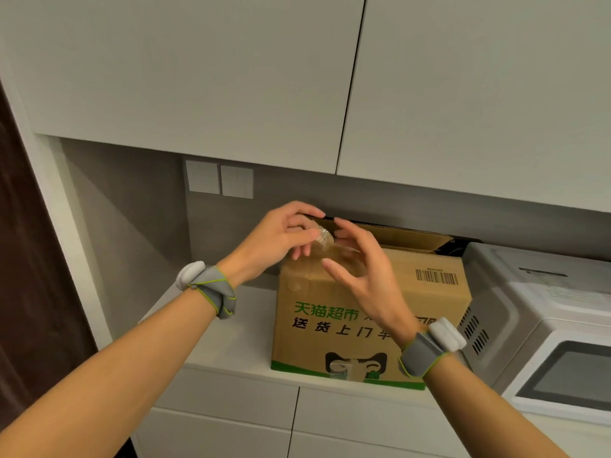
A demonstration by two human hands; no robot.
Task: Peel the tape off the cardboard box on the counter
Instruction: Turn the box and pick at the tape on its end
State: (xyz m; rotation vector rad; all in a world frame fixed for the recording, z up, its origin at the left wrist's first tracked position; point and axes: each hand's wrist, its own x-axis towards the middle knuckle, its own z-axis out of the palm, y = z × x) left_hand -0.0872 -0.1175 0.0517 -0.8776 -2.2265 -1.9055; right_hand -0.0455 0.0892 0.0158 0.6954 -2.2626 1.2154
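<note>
Clear tape (323, 239), crumpled, sits pinched in our left grip (277, 241) over the top left corner of the cardboard box (310, 289) on the counter (238, 342). Our right grip (370, 279) hovers just beside it, fingers spread and empty; the strip seems to trail rightward, toward that grip.

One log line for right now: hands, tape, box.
left hand: pinches crumpled tape | right hand: open, beside tape | cardboard box: on counter, rear flap open
</note>
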